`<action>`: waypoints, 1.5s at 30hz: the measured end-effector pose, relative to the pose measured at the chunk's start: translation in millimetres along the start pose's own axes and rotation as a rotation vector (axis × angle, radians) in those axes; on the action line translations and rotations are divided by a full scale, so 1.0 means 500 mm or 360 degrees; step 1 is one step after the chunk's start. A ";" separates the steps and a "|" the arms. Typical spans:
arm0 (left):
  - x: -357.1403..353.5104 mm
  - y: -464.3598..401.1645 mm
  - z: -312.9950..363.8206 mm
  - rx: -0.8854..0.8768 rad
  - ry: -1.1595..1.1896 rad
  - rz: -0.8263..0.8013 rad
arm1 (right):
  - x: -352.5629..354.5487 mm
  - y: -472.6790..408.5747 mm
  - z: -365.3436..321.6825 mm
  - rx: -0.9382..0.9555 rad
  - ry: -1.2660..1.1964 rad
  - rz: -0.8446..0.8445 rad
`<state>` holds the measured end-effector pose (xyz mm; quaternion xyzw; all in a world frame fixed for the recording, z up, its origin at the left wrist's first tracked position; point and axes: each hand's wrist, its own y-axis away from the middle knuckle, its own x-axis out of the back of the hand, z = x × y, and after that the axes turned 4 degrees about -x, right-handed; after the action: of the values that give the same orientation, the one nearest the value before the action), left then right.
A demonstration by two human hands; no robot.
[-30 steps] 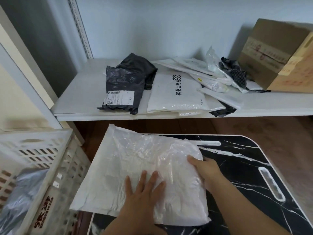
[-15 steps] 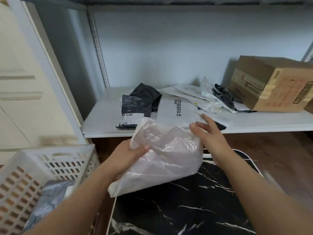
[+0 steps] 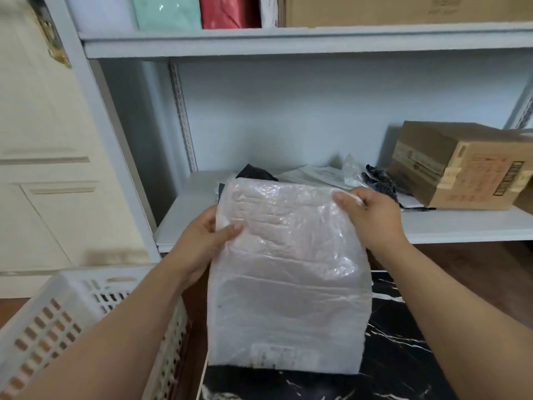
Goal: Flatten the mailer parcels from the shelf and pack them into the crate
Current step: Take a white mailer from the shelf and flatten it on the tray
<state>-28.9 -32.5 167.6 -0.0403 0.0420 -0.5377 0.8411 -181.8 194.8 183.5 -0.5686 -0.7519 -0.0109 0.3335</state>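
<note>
A white plastic mailer parcel (image 3: pixel 288 272) hangs upright in front of me, above the black marble-pattern table (image 3: pixel 403 368). My left hand (image 3: pixel 204 241) grips its upper left edge, thumb on the front. My right hand (image 3: pixel 372 217) pinches its upper right corner. The white slatted crate (image 3: pixel 95 310) stands at the lower left. Behind the parcel, a black mailer (image 3: pixel 255 173) and several white and clear mailers (image 3: pixel 326 173) lie on the white shelf (image 3: pixel 461 226), mostly hidden.
A cardboard box (image 3: pixel 461 166) sits on the shelf at the right. The upper shelf (image 3: pixel 288 39) carries a green packet, a red packet and another box. A cream cabinet door (image 3: pixel 43 168) fills the left side.
The parcel went from lying pressed flat on the table to being lifted upright in both hands. My view tilted upward, bringing the upper shelf in.
</note>
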 end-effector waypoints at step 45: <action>0.019 0.082 -0.425 0.1140 -0.1262 0.0461 | -0.153 0.261 0.375 -0.1928 0.0566 -0.0242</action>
<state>-12.3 -29.0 -48.4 0.0553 -0.4584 -0.3409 0.8189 -151.1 250.2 -49.1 -0.5909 -0.5839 -0.5521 0.0708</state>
